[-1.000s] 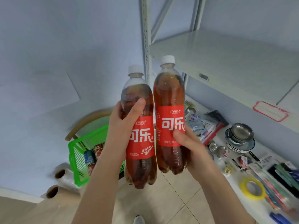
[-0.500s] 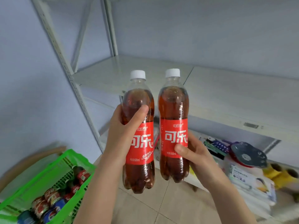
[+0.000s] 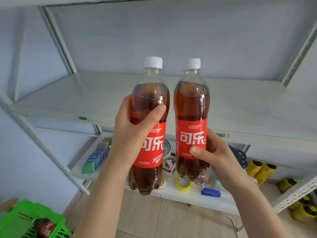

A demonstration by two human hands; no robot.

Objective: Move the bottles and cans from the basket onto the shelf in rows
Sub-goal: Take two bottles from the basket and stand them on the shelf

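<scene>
Gripping the left cola bottle high on its body with the left hand, fingers curled round it. Gripping the right cola bottle at the label with the right hand, curled likewise. Both upright, just apart, before the white shelf, well clear of the green basket.

The middle shelf board lies open from its near edge to the far wall. It is bounded by the left post, the right post and the upper board overhead. The left bottle and right bottle, held upright in front of it, leave a narrow gap between them. The lower shelf is crowded with a tape roll, a blue clip and coloured pads.
</scene>
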